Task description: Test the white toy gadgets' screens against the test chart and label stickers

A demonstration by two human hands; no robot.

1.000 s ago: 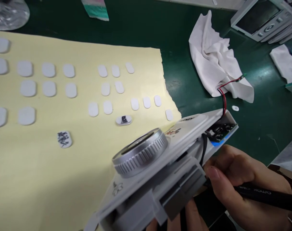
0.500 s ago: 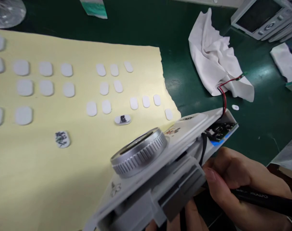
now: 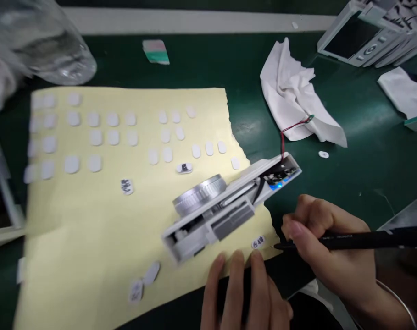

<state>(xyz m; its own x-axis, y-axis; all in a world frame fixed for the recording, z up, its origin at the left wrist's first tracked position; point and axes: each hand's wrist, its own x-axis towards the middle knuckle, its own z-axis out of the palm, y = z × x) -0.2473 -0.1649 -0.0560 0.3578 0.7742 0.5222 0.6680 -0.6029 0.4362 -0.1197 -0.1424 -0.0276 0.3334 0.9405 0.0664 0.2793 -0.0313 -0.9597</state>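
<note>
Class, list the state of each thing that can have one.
Right hand: closed around pen
Pen: uncapped
Left hand: open, fingers slightly apart
Label by pen: inked
Camera casing: open, circuitry exposed
Yellow sheet: spread out, right edge ragged
Larger white cloth: crumpled
Screen at top right: dark

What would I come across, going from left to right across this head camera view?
Clear plastic bag → scribbled white piece → pink-and-green scrap → silver ridged ring → marked white tag → right hand holding a black pen.
</note>
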